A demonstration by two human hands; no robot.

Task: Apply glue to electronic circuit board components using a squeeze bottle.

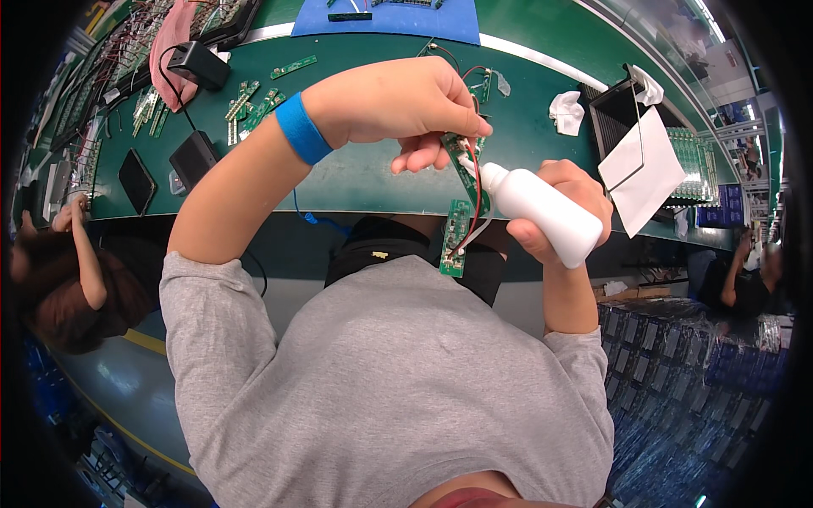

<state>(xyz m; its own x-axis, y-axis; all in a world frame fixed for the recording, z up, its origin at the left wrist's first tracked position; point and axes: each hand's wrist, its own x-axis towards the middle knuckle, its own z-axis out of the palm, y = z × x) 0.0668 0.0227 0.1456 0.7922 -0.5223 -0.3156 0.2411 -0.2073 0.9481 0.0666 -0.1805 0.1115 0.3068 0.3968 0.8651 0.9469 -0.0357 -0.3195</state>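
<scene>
My left hand (406, 102), with a blue band (302, 127) on its wrist, pinches a narrow green circuit board (463, 169) by its upper end. Red and dark wires (482, 182) run along this board. A second green circuit board (456, 233) hangs below it on the wires, in front of my lap. My right hand (576, 190) is wrapped round a white plastic bottle (549, 216), tilted so its nozzle (471, 162) points up and left at the held board. The nozzle tip is at the board's face; whether it touches I cannot tell.
Loose green boards (246, 110) lie on the green table (364, 182), beside black boxes (196, 157) and a dark phone-like slab (137, 182). A blue mat (389, 25) is at the back. Right: crumpled tissue (566, 113), white sheet (641, 169), racked boards (690, 152). Other people sit at both sides.
</scene>
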